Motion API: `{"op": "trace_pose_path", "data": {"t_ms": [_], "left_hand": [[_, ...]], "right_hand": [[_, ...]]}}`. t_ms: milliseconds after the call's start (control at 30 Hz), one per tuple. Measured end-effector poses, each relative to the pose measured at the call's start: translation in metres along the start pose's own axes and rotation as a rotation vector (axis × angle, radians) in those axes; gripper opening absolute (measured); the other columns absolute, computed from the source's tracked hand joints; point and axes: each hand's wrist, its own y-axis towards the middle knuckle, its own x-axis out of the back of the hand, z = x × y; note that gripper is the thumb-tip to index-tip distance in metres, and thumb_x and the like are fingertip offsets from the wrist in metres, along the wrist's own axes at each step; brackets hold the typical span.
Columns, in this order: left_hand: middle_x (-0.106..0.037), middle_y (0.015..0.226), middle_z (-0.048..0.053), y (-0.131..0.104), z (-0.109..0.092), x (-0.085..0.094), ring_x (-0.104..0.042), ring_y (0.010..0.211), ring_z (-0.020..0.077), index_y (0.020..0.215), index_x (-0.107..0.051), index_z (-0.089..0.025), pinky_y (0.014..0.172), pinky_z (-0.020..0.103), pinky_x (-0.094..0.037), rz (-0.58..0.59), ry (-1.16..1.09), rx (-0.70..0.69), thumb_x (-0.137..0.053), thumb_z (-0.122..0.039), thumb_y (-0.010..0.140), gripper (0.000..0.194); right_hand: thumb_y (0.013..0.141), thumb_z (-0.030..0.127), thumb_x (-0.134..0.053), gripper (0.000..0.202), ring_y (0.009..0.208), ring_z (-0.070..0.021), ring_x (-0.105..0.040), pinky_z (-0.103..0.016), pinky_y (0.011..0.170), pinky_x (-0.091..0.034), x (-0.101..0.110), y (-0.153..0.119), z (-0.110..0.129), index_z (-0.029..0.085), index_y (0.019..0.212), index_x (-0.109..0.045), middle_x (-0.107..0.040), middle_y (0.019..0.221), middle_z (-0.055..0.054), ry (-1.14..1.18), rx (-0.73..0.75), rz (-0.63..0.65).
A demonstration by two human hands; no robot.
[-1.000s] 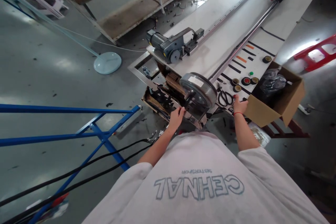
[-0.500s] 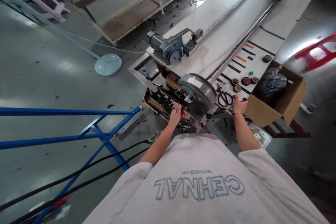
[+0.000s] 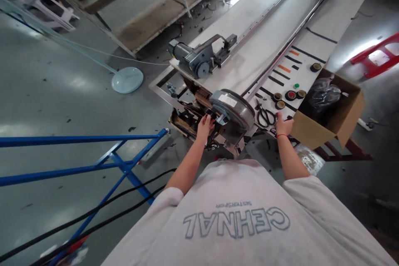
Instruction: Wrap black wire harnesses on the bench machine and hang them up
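Observation:
Just left of the round grey machine (image 3: 233,108), my left hand (image 3: 205,126) is closed at a small dark part too small to make out. My right hand (image 3: 284,125) rests closed at the near edge of the white table (image 3: 246,64), with something small and red at its fingertips. Black-handled scissors (image 3: 264,116) lie just left of my right hand. Beyond them are several tape rolls, one with a red centre (image 3: 291,95), and black and orange strips stuck on the table.
An open cardboard box (image 3: 349,110) holding a plastic bag stands at the right. A grey motor unit (image 3: 199,58) sits at the table's left edge. Blue metal bars (image 3: 124,168) and black cables (image 3: 102,203) are at the lower left.
My left hand has moved forward and slightly left, nearer the bracket of the round machine. My right hand stays in nearly the same place. The view has shifted slightly.

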Motion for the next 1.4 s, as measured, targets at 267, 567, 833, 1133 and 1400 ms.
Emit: {"op": "trace_pose_path", "data": {"t_ms": [267, 567, 833, 1133, 1400], "left_hand": [[-0.062, 0.059, 0.005, -0.045, 0.039, 0.059, -0.059, 0.063, 0.0154, 0.068, -0.062, -0.014, 0.069, 0.027, -0.049, 0.446, 0.536, -0.165, -0.031, -0.067, 0.088, 0.065], [-0.055, 0.055, -0.001, -0.079, 0.035, 0.098, -0.049, 0.053, 0.0135, 0.074, -0.059, -0.019, 0.057, 0.024, -0.036, 0.305, 0.885, -0.370, -0.040, -0.050, 0.088, 0.039], [-0.059, 0.060, 0.000, -0.070, 0.024, 0.058, -0.054, 0.057, 0.0144, 0.080, -0.061, -0.019, 0.062, 0.023, -0.040, 0.306, 0.883, -0.424, -0.038, -0.047, 0.091, 0.038], [-0.072, 0.077, 0.006, -0.061, -0.004, 0.052, -0.066, 0.072, 0.0223, 0.096, -0.064, -0.023, 0.068, 0.025, -0.044, 0.444, 1.070, -0.350, -0.051, -0.041, 0.089, 0.024], [-0.071, 0.074, 0.007, -0.041, -0.008, 0.039, -0.065, 0.071, 0.0193, 0.078, -0.063, -0.021, 0.072, 0.026, -0.045, 0.361, 0.973, -0.440, -0.039, -0.041, 0.094, 0.034]], "right_hand": [[0.074, 0.065, -0.063, 0.072, 0.116, -0.0349, -0.055, -0.044, 0.099, -0.042, 0.002, 0.002, 0.000, 0.010, 0.118, -0.048, -0.058, 0.122, -0.025, 0.016, -0.003, 0.022], [0.077, 0.061, -0.062, 0.070, 0.116, -0.0347, -0.055, -0.044, 0.100, -0.041, 0.003, 0.000, 0.003, 0.008, 0.120, -0.047, -0.057, 0.121, -0.026, 0.002, 0.004, 0.033], [0.077, 0.062, -0.062, 0.073, 0.119, -0.0365, -0.053, -0.046, 0.101, -0.040, 0.005, -0.002, 0.006, 0.007, 0.122, -0.046, -0.056, 0.124, -0.027, -0.004, -0.004, 0.044], [0.075, 0.062, -0.064, 0.077, 0.121, -0.0356, -0.052, -0.045, 0.102, -0.040, 0.005, -0.001, 0.006, 0.007, 0.125, -0.045, -0.054, 0.128, -0.027, 0.015, -0.033, 0.053], [0.074, 0.051, -0.066, 0.074, 0.124, -0.0347, -0.047, -0.047, 0.105, -0.035, 0.012, 0.004, 0.011, 0.006, 0.128, -0.043, -0.049, 0.132, -0.027, 0.004, 0.081, 0.038]]}}
